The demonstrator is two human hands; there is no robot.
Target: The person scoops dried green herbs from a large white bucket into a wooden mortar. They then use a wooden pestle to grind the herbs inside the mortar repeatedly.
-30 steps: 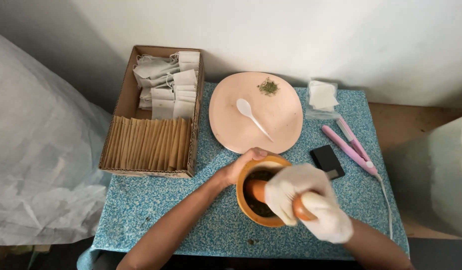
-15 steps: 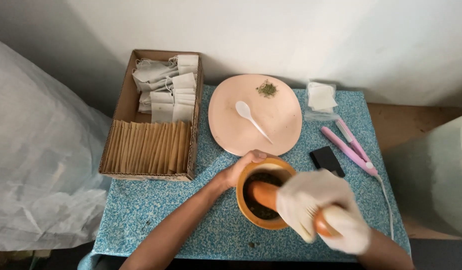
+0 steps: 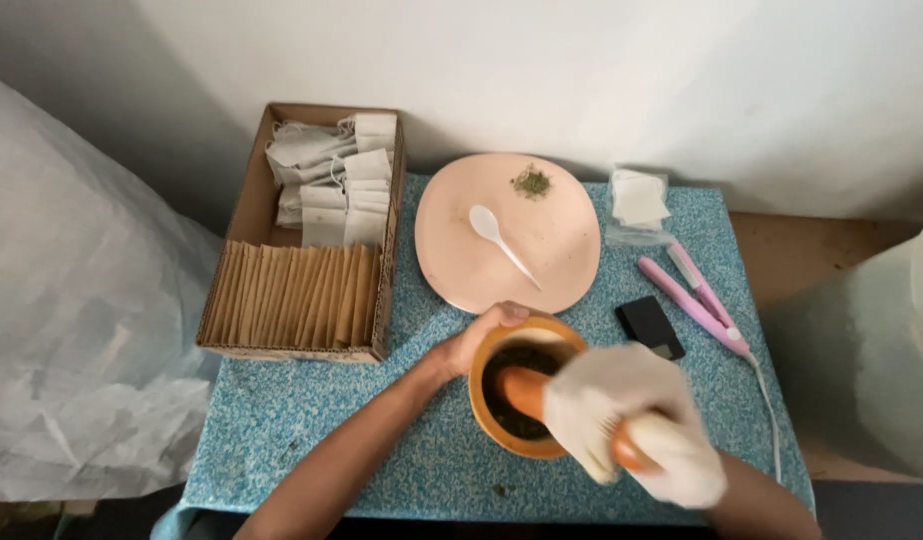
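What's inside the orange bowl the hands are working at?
Inside the orange bowl lies dark green-brown crushed material, with the orange pestle pressing into it. The gloved right hand covers the bowl's right side, so that part is hidden.

Left hand (image 3: 479,340) grips rim of orange mortar (image 3: 527,340) near tabletop's (image 3: 312,420) front edge. Gloved right hand (image 3: 632,420) clasps orange pestle (image 3: 522,388), tip in dark ground herb. Motion blur on glove.
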